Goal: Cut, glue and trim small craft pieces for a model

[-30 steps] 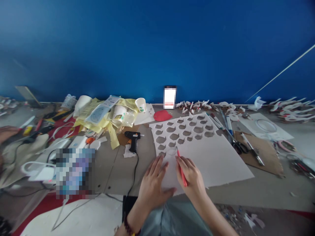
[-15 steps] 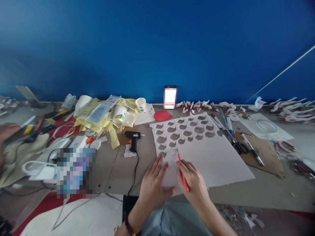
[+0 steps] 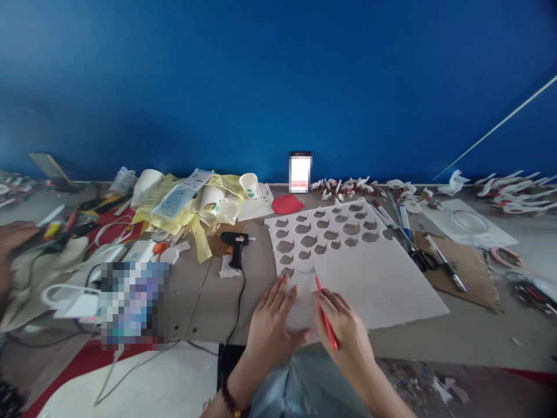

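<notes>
A large white sheet (image 3: 391, 284) lies on the table, with rows of leaf- or fish-shaped holes across its far and left parts. My left hand (image 3: 274, 316) rests flat on the near left part of the sheet, fingers spread and holding nothing. In my right hand (image 3: 346, 319) is a slim red-handled craft knife (image 3: 329, 328), gripped like a pen. Its thin tip touches or hovers just over the sheet, at the right end of a small oval outline (image 3: 305, 267); which of the two I cannot tell.
A black glue gun (image 3: 237, 249) lies left of the sheet, its cord running toward me. Black scissors (image 3: 424, 259) and markers lie to the right on cardboard (image 3: 476, 284). Small white bird shapes (image 3: 348, 187) line the back. Another person's hand (image 3: 15, 238) shows at far left.
My right hand has shifted slightly, and the craft knife's handle end has swung a little right and nearer to me. The left hand stays in place on the sheet.
</notes>
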{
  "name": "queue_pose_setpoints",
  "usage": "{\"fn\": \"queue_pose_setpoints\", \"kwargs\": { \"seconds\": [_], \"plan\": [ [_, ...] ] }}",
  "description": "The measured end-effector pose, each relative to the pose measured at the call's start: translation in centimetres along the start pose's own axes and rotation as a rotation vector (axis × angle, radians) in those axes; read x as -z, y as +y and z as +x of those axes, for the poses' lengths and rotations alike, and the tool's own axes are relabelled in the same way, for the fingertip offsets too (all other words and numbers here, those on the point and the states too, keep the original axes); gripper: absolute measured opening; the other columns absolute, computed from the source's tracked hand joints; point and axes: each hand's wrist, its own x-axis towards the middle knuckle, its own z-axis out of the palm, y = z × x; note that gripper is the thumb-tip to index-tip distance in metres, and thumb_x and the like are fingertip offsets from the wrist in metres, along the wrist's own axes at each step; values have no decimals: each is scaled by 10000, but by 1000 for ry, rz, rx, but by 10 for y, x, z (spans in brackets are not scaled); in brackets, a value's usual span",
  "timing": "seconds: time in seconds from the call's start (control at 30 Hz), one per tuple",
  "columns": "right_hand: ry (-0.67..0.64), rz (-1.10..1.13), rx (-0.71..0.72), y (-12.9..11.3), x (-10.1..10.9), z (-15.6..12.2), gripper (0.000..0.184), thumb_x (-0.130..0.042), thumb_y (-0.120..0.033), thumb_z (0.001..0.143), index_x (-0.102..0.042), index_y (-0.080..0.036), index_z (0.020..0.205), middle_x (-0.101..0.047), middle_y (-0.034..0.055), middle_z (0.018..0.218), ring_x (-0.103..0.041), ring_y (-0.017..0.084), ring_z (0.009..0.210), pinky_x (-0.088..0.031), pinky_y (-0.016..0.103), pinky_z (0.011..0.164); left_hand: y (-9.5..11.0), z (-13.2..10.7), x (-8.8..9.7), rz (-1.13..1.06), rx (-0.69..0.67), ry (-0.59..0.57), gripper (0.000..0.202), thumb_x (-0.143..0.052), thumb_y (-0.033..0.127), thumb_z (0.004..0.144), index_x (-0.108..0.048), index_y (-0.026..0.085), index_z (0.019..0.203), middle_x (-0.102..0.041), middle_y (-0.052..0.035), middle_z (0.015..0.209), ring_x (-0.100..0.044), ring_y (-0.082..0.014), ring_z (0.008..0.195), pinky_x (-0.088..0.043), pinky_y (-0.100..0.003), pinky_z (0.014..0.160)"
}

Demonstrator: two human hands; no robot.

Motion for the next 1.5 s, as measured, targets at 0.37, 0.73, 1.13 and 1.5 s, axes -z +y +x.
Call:
{"fn": "queue_pose_setpoints", "kwargs": {
  "seconds": [0.37, 0.73, 1.13, 1.5],
  "plan": [
    [179, 208, 27, 23, -3, -11, 316, -479, -144, 905, -561, -205, 1205, -690, 96, 1034, -659, 215, 935, -541, 310, 795, 1, -1, 2, -19, 34, -34, 751, -677, 483, 712, -443, 173, 1355, -364, -145, 1482, -361, -324, 1353, -414, -484, 1038],
    [154, 699, -275, 35, 30, -3, 191, -591, -274, 866, -645, -226, 1043, -674, 41, 838, -658, 154, 614, -546, 259, 572, 0, 0, 3, -27, 38, -79, 769, -685, 432, 708, -412, 172, 1378, -319, -139, 1507, -315, -322, 1378, -387, -492, 1059],
    [-109, 1303, -534, 84, 51, 116, 269, -778, -401, 678, -616, -187, 681, -481, -43, 570, -424, 74, 491, -370, 217, 432, 0, -2, 8, 13, 42, -104, 714, -602, 440, 802, -350, 209, 1429, -212, -122, 1552, -250, -329, 1403, -379, -495, 1061],
    [-48, 954, -539, 81, 9, 149, 386, -678, -483, 706, -472, -189, 561, -428, -54, 397, -346, 62, 366, -200, 202, 354, 0, -3, 8, 14, 59, -109, 736, -594, 442, 807, -316, 221, 1451, -202, -125, 1554, -274, -341, 1391, -398, -488, 1041]
  ]
}}
